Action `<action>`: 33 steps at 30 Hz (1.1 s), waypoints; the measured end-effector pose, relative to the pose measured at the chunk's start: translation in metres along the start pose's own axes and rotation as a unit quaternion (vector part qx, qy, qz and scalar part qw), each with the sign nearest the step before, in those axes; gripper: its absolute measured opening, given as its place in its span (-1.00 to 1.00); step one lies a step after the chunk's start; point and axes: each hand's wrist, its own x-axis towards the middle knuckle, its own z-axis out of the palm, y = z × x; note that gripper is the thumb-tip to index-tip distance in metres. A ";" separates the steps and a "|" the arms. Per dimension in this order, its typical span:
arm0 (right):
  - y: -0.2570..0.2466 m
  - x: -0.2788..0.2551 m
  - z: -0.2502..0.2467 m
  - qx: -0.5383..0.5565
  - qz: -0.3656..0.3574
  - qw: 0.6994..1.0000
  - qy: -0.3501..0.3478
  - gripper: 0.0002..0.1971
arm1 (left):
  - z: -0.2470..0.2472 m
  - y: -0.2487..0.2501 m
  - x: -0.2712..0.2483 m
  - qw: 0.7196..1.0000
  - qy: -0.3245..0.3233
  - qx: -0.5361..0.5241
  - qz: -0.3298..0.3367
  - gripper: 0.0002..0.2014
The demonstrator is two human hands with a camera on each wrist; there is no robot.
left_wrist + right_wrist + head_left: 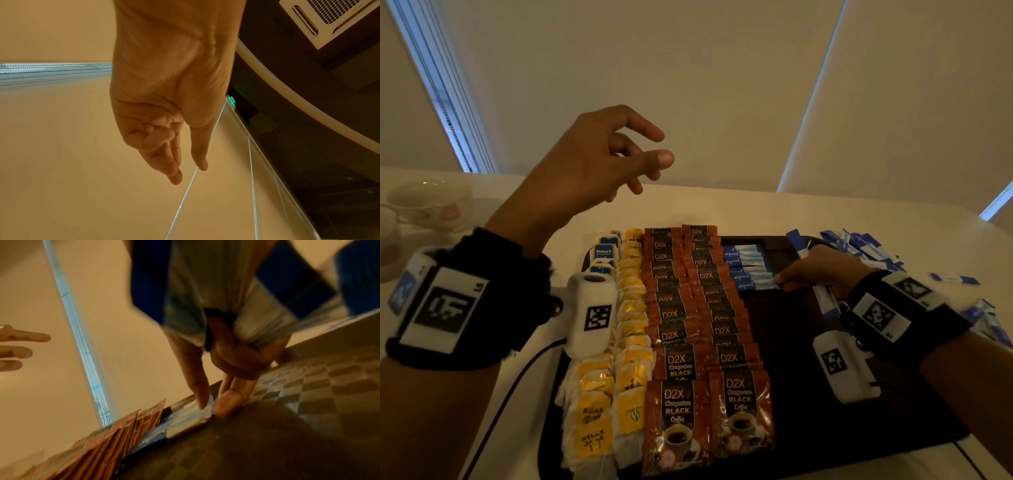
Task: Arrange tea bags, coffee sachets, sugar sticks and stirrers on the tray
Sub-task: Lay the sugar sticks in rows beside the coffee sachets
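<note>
Two hands work over a dark tray [808, 394] on a pale table [756, 212]. The left hand [599, 161] is raised above the tray's far left corner, holding nothing; its fingers are loosely curled with the thumb stretched forward, and the left wrist view shows the same slack curl with gaps between thumb and fingers [174, 177]. The right hand [822, 270] is low over the tray's far right part. It grips a bundle of blue-and-white sugar sticks [825, 301] in the curled palm, ends poking out both sides of the fist, while thumb and forefinger pinch the end of one stick [205, 408] lying on the tray floor, at the near end of a short row of blue sticks [744, 270] marked "equal".

Left of that row, two columns of red-brown coffee sachets [688, 359] overlap like shingles from the far rim to the near edge, labelled D2X black coffee. Left again, two columns of tea bags [619, 387] with yellow tags run along the tray's left side, with a few blue-tagged ones at the far end. The right half of the tray floor shows a bare checked weave in the right wrist view.

A loose pile of sticks [866, 250] lies on the table beyond the tray's right rim, more scattered near the right wrist. A teacup [431, 202] stands at far left
</note>
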 end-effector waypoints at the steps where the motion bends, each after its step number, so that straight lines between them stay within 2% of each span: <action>1: -0.001 0.000 0.000 -0.013 -0.003 1.000 0.005 -0.75 | 0.000 0.000 0.000 1.000 -0.003 0.001 -0.001 -0.49; 5: -0.004 -0.002 -0.003 -0.060 -0.047 0.996 0.037 -0.78 | 0.000 0.000 0.000 1.000 -0.012 0.016 -0.005 -0.53; 9: -0.018 -0.026 -0.014 -0.057 -0.177 0.981 0.060 -0.73 | 0.000 -0.001 0.001 0.999 -0.019 0.031 -0.004 -0.71; 12: -0.043 -0.063 -0.020 0.011 -0.262 0.965 -0.006 -0.72 | 0.003 0.003 -0.001 0.999 -0.035 0.024 0.008 -0.74; 15: -0.064 -0.093 -0.013 0.129 -0.308 0.937 -0.106 -0.68 | 0.006 0.014 -0.008 0.995 -0.096 0.011 0.020 -0.58; 18: -0.074 -0.097 0.012 0.240 -0.312 0.913 -0.108 -0.63 | 0.010 0.025 -0.014 0.981 -0.190 0.002 0.023 -0.48; 21: -0.080 -0.089 0.039 0.308 -0.301 0.899 -0.081 -0.57 | 0.019 0.029 -0.017 0.971 -0.237 0.008 0.023 -0.55; 25: -0.086 -0.077 0.056 0.359 -0.278 0.887 -0.085 -0.50 | 0.033 0.021 -0.018 0.967 -0.251 0.032 -0.003 -0.61; 29: -0.086 -0.070 0.060 0.372 -0.274 0.881 -0.101 -0.50 | 0.039 0.013 -0.014 0.974 -0.221 0.025 -0.032 -0.82; 33: -0.084 -0.062 0.060 0.387 -0.269 0.872 -0.133 -0.52 | 0.038 0.010 -0.013 0.973 -0.223 0.044 -0.041 -0.84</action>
